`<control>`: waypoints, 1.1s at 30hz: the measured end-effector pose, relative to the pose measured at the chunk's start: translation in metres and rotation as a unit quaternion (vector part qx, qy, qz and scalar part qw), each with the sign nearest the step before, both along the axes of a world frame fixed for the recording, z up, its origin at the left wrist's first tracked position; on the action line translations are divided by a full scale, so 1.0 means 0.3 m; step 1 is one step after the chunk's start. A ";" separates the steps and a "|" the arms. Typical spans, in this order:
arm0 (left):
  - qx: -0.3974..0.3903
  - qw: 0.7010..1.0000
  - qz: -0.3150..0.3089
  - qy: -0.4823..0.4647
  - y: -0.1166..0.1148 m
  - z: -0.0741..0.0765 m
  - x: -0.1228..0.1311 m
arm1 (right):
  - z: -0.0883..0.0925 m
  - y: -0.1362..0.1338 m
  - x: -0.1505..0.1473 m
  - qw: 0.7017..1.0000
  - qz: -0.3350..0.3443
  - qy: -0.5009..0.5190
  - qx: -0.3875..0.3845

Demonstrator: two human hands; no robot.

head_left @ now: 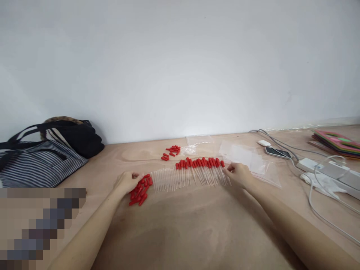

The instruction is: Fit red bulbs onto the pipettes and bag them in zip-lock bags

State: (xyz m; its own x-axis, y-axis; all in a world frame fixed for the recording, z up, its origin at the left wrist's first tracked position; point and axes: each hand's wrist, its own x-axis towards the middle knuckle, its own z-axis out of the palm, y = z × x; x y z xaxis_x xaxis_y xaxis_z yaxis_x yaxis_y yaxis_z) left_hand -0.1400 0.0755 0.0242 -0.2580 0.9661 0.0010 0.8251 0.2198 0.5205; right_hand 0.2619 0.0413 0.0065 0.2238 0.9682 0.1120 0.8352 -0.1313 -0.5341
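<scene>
My left hand rests at the edge of a loose pile of red rubber bulbs, its fingers curled together; what is between them is hidden. To the right of the pile lies a row of thin clear tubes without bulbs. That row continues into several droppers, clear tubes with red bulbs on their upper ends. At the row's right end, my right hand has thumb and fingers closed at the last dropper, just below its bulb.
Behind the row lie more red bulbs, more clear tubes and clear plastic bags. On the right are a phone-like device, cables, a power strip and coloured sheets. A striped bag stands at left.
</scene>
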 end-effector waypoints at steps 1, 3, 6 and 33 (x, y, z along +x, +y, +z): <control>-0.005 1.000 0.005 -0.011 -0.002 -0.004 0.002 | -0.002 -0.014 -0.004 1.000 0.008 0.004 0.007; -0.014 0.999 0.013 -0.040 -0.005 -0.005 0.006 | -0.013 -0.038 -0.010 0.999 0.020 0.017 0.024; -0.011 0.996 0.031 -0.088 -0.009 0.016 0.010 | -0.027 -0.066 -0.023 0.996 0.033 0.064 0.047; 0.077 0.982 -0.093 0.145 -0.111 0.081 0.283 | -0.041 -0.233 -0.329 0.760 0.258 0.580 -0.139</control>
